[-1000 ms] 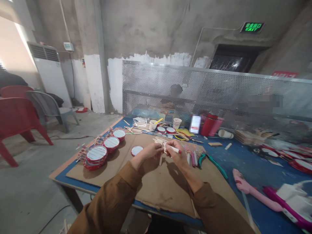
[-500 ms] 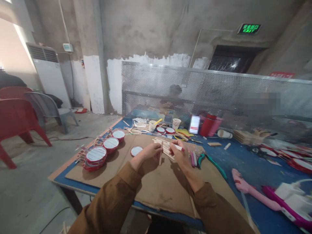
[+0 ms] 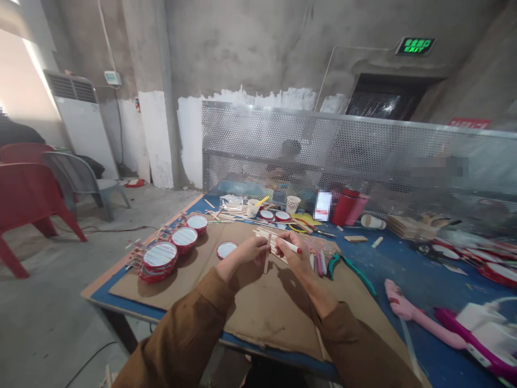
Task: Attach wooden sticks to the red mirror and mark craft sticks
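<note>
Upright between the fingers of my left hand (image 3: pixel 251 253) is a wooden craft stick (image 3: pixel 266 264), its lower end showing below them. My right hand (image 3: pixel 294 255) grips a white marker with a red end (image 3: pixel 291 246), its tip side close to the stick; whether it touches I cannot tell. Just behind both hands lies a spread of loose craft sticks (image 3: pixel 262 231) on the cardboard sheet (image 3: pixel 274 318). A round red-rimmed disc (image 3: pixel 226 249) lies left of my left hand. Several pink and white markers (image 3: pixel 320 263) lie right of my right hand.
Stacks of red-rimmed discs (image 3: pixel 160 255) stand at the left. Green-handled pliers (image 3: pixel 359 277), a pink glue gun (image 3: pixel 416 318) and a power strip (image 3: pixel 480 350) lie on the right. Paper cups (image 3: pixel 293 203), a phone (image 3: pixel 322 206) and a red bottle (image 3: pixel 344 207) stand before the perforated metal screen (image 3: pixel 242 140).
My right hand has shifted slightly left with the marker, closer to the craft stick. The left hand keeps its hold, almost unmoved.
</note>
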`<action>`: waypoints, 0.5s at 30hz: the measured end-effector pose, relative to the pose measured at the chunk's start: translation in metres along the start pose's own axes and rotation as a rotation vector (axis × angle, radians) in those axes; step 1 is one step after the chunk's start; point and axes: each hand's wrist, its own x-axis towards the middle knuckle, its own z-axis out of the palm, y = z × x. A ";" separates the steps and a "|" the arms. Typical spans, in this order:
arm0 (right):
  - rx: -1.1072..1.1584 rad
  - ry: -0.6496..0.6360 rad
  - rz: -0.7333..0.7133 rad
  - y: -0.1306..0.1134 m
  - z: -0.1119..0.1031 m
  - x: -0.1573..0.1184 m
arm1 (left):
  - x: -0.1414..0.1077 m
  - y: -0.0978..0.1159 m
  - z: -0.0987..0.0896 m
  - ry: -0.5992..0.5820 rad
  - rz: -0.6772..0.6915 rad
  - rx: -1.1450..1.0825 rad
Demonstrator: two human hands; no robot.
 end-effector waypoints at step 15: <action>-0.037 -0.032 0.026 0.002 0.000 0.000 | -0.004 0.004 0.001 -0.006 -0.001 -0.019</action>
